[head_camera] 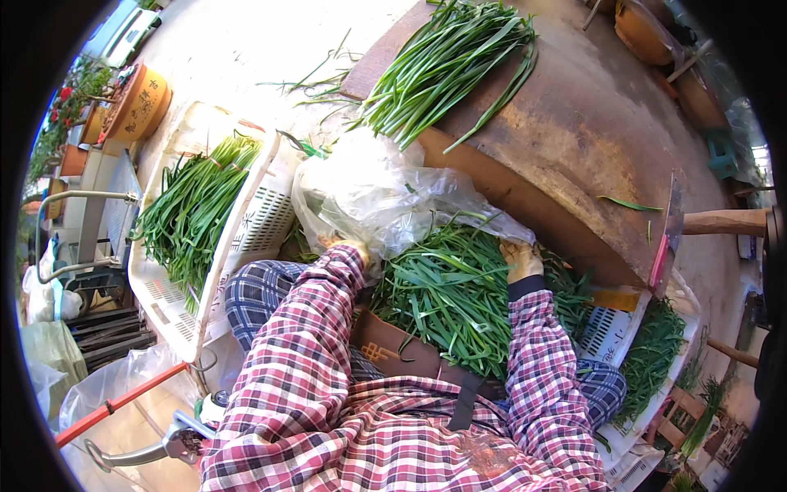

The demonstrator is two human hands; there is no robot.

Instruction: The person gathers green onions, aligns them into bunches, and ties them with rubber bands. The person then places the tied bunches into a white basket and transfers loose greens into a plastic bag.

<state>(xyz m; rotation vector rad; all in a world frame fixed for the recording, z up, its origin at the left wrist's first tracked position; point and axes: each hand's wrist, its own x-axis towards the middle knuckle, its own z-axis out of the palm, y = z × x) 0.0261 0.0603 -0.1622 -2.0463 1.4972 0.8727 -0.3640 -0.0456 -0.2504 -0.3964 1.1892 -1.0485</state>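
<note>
A clear plastic bag (424, 197) is spread between my two hands, over the far edge of a heap of loose green chives (449, 295). My left hand (349, 247) grips the bag's lower left edge; its fingers are partly hidden by film and cuff. At the other end my right hand (522, 259) pinches the bag's corner, with chive leaves touching the fingers. The heap lies close in front of my lap. A bunch of long chives (455, 74) rests on a worn wooden board (565, 141) beyond the bag.
On the left stands a white perforated plastic crate (261, 203) holding tied chive bunches (203, 215). Another white crate (615, 326) with greens (655, 353) stands at right. A pink-handled blade (661, 249) lies at the board's right edge. A red bar (123, 403) crosses the lower left.
</note>
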